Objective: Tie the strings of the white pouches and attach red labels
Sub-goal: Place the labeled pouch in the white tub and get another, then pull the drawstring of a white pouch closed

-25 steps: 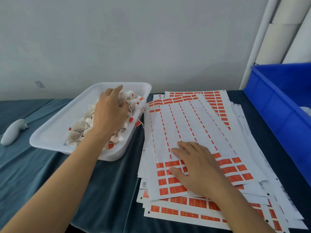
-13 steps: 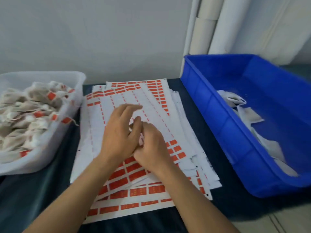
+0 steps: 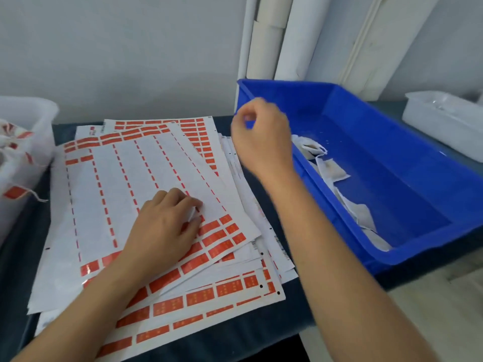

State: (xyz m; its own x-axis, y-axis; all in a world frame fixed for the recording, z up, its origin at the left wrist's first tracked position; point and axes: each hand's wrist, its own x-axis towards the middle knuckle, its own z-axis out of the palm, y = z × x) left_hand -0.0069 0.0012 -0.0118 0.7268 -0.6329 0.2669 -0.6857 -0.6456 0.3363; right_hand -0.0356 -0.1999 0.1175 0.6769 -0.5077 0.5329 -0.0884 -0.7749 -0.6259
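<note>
Left hand (image 3: 167, 226) pinches a label; right hand (image 3: 261, 139) curled, empty; sheet (image 3: 146, 178) long axis runs away.

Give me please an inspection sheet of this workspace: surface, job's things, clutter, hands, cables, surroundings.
Surface: dark cloth covers the table.
Job's things: label sheets stacked and fanned, top one mostly peeled; white pouches in the blue bin; labelled pouches in the white tray at left.
Clutter: clear tray at far right, contents unclear.
Hands: left hand rests on the top sheet, fingers curled at a label; right hand raised over the bin's edge, fingers curled, holding nothing visible.
Cables: nothing seen.
Surroundings: grey wall; white rolls standing behind the bin.
</note>
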